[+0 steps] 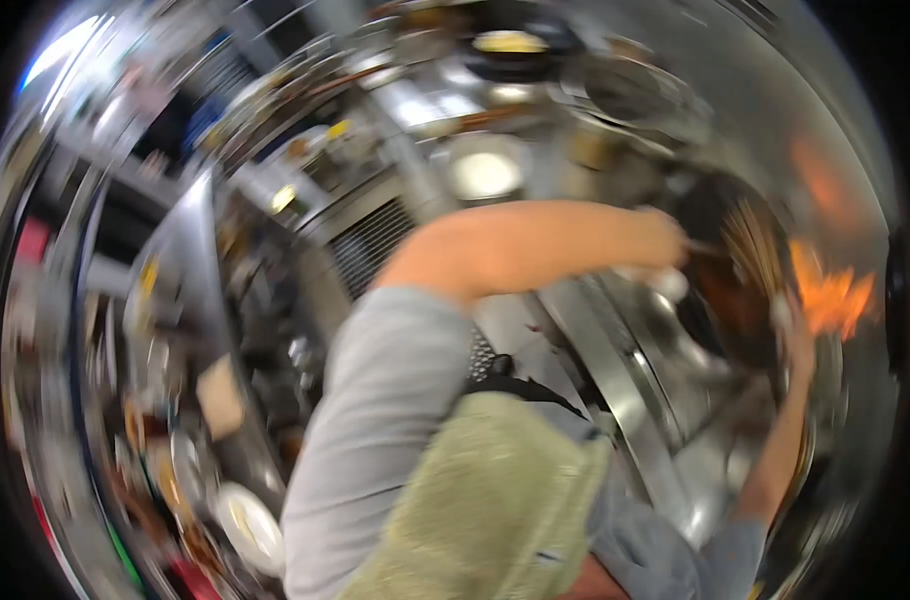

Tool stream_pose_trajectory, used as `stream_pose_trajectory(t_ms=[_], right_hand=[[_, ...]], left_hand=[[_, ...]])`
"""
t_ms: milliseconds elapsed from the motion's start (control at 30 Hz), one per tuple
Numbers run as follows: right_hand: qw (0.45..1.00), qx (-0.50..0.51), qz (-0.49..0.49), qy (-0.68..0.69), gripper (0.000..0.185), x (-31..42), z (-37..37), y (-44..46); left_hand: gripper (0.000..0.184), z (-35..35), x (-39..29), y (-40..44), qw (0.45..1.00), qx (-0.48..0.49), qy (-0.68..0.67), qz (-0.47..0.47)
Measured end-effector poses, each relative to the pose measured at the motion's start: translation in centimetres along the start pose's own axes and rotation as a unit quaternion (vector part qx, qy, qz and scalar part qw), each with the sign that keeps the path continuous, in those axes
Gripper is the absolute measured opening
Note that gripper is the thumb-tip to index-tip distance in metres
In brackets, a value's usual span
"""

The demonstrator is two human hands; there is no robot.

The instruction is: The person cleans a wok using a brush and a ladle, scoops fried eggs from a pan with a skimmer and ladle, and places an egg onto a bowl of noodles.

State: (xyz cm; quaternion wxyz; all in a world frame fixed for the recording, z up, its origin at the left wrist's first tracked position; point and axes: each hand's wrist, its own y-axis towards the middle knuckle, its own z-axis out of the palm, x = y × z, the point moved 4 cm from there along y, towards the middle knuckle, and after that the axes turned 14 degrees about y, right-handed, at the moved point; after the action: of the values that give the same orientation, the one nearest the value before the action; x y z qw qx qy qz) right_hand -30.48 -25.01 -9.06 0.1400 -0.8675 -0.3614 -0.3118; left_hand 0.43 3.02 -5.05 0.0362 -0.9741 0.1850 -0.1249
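A dark wok [710, 295] is tilted on the range at the right, its inside turned toward me. My left arm reaches across the view, and my left hand [660, 245] is closed at the wok's near side, gripping it. A small white patch, perhaps cloth, shows under those fingers. My right hand [797, 345] is closed at the wok's far side, around the lower end of a bamboo wok brush [753, 245]. The bristles lie spread against the inside of the wok. Motion blur hides the exact finger positions on both hands.
Orange flames [830, 290] rise just beyond the wok by the steel wall. Behind stand a large pot [630, 95], a container of pale contents [485, 172] and another pan with yellow food [510, 42]. A steel counter with dishes, including a white plate [250, 528], runs along the left.
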Motion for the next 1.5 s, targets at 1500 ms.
stream_pose_trajectory(t_ms=[1500], right_hand=[[0.947,-0.076,0.213,0.230,0.067,12.4,-6.4,-9.3]], left_hand=[[0.041,15.9,3.4,-5.4,0.960,-0.170,0.014,-0.220]])
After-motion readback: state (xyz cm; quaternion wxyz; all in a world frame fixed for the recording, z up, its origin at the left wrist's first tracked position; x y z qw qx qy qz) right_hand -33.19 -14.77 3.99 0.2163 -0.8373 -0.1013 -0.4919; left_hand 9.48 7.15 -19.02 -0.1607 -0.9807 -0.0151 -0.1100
